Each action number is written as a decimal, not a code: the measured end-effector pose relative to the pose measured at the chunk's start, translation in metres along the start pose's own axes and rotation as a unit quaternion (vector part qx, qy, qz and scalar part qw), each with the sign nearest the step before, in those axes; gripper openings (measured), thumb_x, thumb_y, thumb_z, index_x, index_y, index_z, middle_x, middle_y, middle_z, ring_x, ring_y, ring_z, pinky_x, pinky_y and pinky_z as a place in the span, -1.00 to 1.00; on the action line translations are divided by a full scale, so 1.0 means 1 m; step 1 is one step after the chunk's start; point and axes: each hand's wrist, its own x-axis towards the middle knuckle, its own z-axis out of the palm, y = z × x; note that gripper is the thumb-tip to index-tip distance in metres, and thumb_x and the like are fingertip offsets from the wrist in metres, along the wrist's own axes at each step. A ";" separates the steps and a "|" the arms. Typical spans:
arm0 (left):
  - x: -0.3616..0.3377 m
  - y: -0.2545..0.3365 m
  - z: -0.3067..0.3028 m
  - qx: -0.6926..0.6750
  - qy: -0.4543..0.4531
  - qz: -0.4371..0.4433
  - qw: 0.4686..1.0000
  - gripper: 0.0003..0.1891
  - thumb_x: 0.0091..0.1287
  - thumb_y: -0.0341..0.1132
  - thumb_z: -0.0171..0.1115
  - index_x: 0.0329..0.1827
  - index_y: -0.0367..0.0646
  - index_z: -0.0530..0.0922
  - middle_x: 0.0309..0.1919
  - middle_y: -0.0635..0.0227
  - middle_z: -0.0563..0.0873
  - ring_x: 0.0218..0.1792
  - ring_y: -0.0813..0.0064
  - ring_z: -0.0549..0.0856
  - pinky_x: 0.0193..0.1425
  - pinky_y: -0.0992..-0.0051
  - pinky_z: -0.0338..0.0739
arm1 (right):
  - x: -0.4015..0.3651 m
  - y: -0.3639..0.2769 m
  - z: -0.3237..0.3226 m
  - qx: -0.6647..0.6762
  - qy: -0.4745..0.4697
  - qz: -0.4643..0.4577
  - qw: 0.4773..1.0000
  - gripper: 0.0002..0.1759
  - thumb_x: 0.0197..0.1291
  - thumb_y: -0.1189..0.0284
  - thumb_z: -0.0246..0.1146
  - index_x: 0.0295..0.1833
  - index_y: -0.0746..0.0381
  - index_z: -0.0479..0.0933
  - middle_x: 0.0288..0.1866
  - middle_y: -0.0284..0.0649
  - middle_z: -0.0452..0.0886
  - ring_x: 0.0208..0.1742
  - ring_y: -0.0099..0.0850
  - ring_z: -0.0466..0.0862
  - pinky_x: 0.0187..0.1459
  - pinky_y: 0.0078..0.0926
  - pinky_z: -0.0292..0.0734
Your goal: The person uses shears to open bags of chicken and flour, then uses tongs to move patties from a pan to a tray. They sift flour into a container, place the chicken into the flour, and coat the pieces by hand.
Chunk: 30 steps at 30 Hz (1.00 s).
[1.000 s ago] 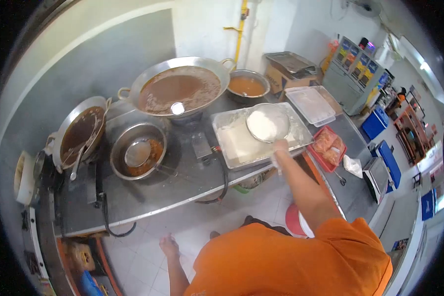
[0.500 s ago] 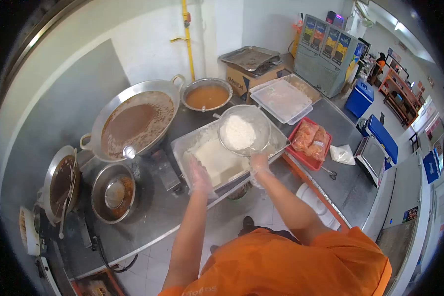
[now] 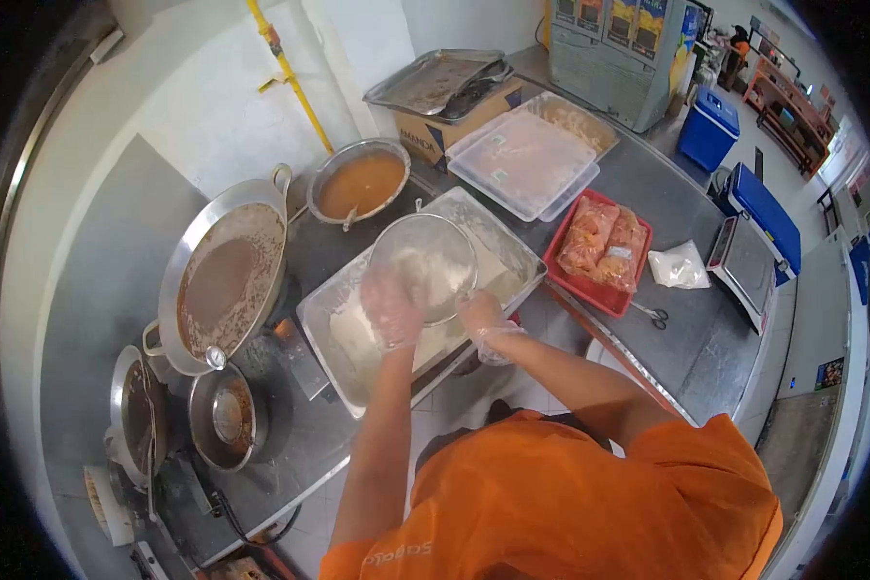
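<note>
Clock read from the metal tray (image 3: 336, 367), twelve away from the body. Tray sits by the near edge of the worktop (image 3: 691, 348), white powder (image 3: 358, 336) in it; placing likely spares both arms a long reach. Strainer (image 3: 433, 242) is over the tray, whitish patch on its mesh; kept there, it seems, so anything falling through lands in the tray. Hook (image 3: 419, 204) on its far rim points to twelve; cannot tell if it bears on the tray's edge. Right hand (image 3: 480, 314) between the strainer's four and five, fingers curled firmly round its near end, apparently to steady it. Left hand (image 3: 391, 300) between seven and eight, over or against the strainer, blurred; cannot tell whether it grasps anything. Clear plastic gloves (image 3: 496, 345) on both, probably to keep skin off the powder. Red tray (image 3: 580, 286) with bagged, meat-like pieces (image 3: 604, 242) just beside, between two and three, handy to the right arm. Scissors (image 3: 655, 315) farther out at three. Plastic container (image 3: 522, 159) at one, bowl of orange liquid (image 3: 358, 146) at eleven, wok (image 3: 171, 290) at nine: set around the tray, perhaps to leave the middle to the hands.
</note>
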 end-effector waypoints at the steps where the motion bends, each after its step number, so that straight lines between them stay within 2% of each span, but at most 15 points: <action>1: 0.012 0.010 0.002 0.022 -0.160 0.016 0.987 -0.28 0.26 0.11 0.24 0.43 -0.07 0.36 0.34 0.04 0.44 0.38 -0.06 0.39 0.44 -0.02 0.27 | 0.003 -0.002 -0.001 0.002 -0.002 0.001 1.000 -0.59 0.22 0.23 0.11 -0.21 0.41 0.63 -0.21 0.29 0.63 -0.08 0.18 0.65 0.00 0.00 0.52; 2: 0.018 0.017 0.002 0.046 -0.319 0.030 0.946 -0.31 0.23 0.06 0.28 0.38 -0.07 0.42 0.30 0.04 0.48 0.37 -0.08 0.41 0.40 -0.01 0.33 | 0.002 -0.008 -0.002 -0.001 -0.033 -0.006 0.999 -0.59 0.21 0.24 0.12 -0.21 0.42 0.63 -0.22 0.28 0.64 -0.08 0.18 0.65 0.01 -0.02 0.52; 3: 0.019 0.022 0.003 0.050 -0.323 0.033 0.945 -0.31 0.23 0.06 0.28 0.38 -0.07 0.42 0.30 0.04 0.48 0.37 -0.08 0.41 0.40 -0.01 0.33 | -0.001 -0.013 0.000 -0.002 -0.062 -0.012 0.998 -0.59 0.20 0.24 0.13 -0.21 0.42 0.64 -0.22 0.26 0.65 -0.07 0.19 0.65 0.02 -0.03 0.53; 6: 0.026 0.026 0.019 -0.032 -0.380 -0.138 0.914 -0.37 0.21 0.04 0.30 0.31 -0.08 0.51 0.24 0.06 0.58 0.35 0.02 0.47 0.34 0.05 0.41 | -0.016 -0.035 0.014 0.011 -0.096 0.025 0.995 -0.58 0.18 0.23 0.15 -0.21 0.43 0.65 -0.22 0.25 0.67 -0.06 0.19 0.66 0.03 -0.05 0.55; 10: 0.028 0.008 0.022 -0.099 -0.505 -0.031 0.857 -0.40 0.27 0.05 0.21 0.33 -0.06 0.51 0.24 0.00 0.59 0.31 0.07 0.53 0.38 0.13 0.39 | -0.002 -0.031 -0.010 0.042 -0.216 -0.052 0.974 -0.57 0.16 0.21 0.19 -0.18 0.42 0.65 -0.18 0.25 0.68 -0.04 0.16 0.68 0.01 -0.05 0.57; 12: 0.033 0.004 0.029 -0.095 -0.536 0.008 0.839 -0.41 0.32 0.05 0.15 0.34 -0.06 0.51 0.25 -0.02 0.58 0.30 0.07 0.54 0.40 0.17 0.38 | 0.019 -0.008 0.023 -0.045 -0.123 0.038 0.991 -0.62 0.24 0.21 0.18 -0.11 0.31 0.68 -0.07 0.20 0.67 0.05 0.09 0.66 0.06 -0.06 0.54; 13: 0.026 -0.008 0.049 -0.036 -0.499 0.096 0.860 -0.34 0.30 0.09 0.18 0.38 -0.10 0.43 0.31 -0.02 0.51 0.34 0.04 0.48 0.44 0.20 0.33 | 0.023 -0.008 0.024 -0.072 -0.092 0.070 0.991 -0.64 0.26 0.21 0.18 -0.09 0.27 0.69 -0.03 0.19 0.67 0.08 0.07 0.66 0.08 -0.06 0.53; 16: 0.010 -0.045 0.099 0.035 -0.470 0.240 0.849 -0.24 0.28 0.15 0.21 0.44 -0.11 0.34 0.40 -0.01 0.40 0.41 0.02 0.38 0.49 0.21 0.25 | 0.004 -0.039 -0.005 0.005 -0.169 0.080 0.982 -0.63 0.30 0.21 0.14 -0.05 0.24 0.69 0.00 0.20 0.66 0.07 0.07 0.66 0.07 -0.06 0.54; 18: 0.025 -0.033 0.090 0.045 -0.474 0.294 0.829 -0.23 0.27 0.18 0.20 0.45 -0.09 0.33 0.43 0.00 0.35 0.43 0.03 0.34 0.51 0.18 0.22 | 0.010 -0.039 0.014 0.010 -0.077 0.083 0.994 -0.59 0.16 0.20 0.24 -0.14 0.38 0.67 -0.11 0.26 0.67 0.00 0.09 0.70 -0.01 -0.07 0.58; 19: 0.045 -0.006 0.049 -0.062 -0.512 0.156 0.843 -0.22 0.24 0.19 0.24 0.45 -0.04 0.33 0.43 -0.01 0.36 0.41 0.03 0.38 0.50 0.18 0.25 | 0.011 -0.041 0.020 0.012 -0.045 0.084 0.995 -0.56 0.12 0.20 0.28 -0.16 0.42 0.66 -0.15 0.28 0.67 -0.02 0.09 0.71 -0.04 -0.07 0.60; 21: 0.055 0.017 0.015 -0.165 -0.536 0.015 0.828 -0.20 0.21 0.20 0.28 0.45 0.00 0.34 0.42 -0.02 0.37 0.39 0.02 0.41 0.48 0.18 0.27 | 0.002 -0.053 0.023 -0.034 -0.120 0.060 0.990 -0.55 0.26 0.14 0.12 -0.05 0.31 0.66 -0.01 0.22 0.65 0.06 0.09 0.66 0.09 -0.09 0.54; 23: 0.049 0.019 0.006 -0.275 -0.555 -0.278 0.734 -0.13 0.13 0.15 0.39 0.49 0.02 0.29 0.44 -0.04 0.35 0.34 -0.02 0.47 0.44 0.22 0.33 | 0.000 -0.056 0.020 -0.021 -0.119 0.082 0.989 -0.55 0.26 0.15 0.11 -0.05 0.30 0.67 -0.03 0.21 0.66 0.06 0.09 0.66 0.09 -0.10 0.54; 24: 0.053 0.020 0.010 -0.276 -0.557 -0.272 0.734 -0.13 0.13 0.15 0.39 0.49 0.02 0.29 0.44 -0.04 0.35 0.34 -0.02 0.47 0.44 0.22 0.33 | 0.004 -0.057 0.016 -0.015 -0.116 0.097 0.988 -0.56 0.27 0.15 0.11 -0.06 0.29 0.67 -0.04 0.19 0.67 0.05 0.08 0.67 0.09 -0.11 0.54; 26: 0.061 0.017 0.022 -0.108 -0.551 0.055 0.826 -0.33 0.25 -0.16 0.31 0.42 -0.16 0.38 0.36 -0.07 0.44 0.28 0.07 0.54 0.32 0.24 0.45 | 0.006 -0.049 0.023 -0.027 -0.110 0.085 0.990 -0.58 0.25 0.17 0.13 -0.09 0.29 0.68 -0.07 0.16 0.68 0.02 0.06 0.68 0.06 -0.11 0.55; 30: 0.051 -0.015 0.069 -0.038 -0.539 0.071 0.838 -0.33 0.26 -0.17 0.28 0.46 -0.11 0.37 0.39 0.00 0.43 0.32 0.05 0.51 0.37 0.19 0.39 | 0.004 -0.027 0.003 -0.101 -0.155 -0.012 0.983 -0.58 0.13 0.21 0.27 -0.22 0.42 0.67 -0.26 0.22 0.69 -0.11 0.13 0.71 -0.08 -0.03 0.60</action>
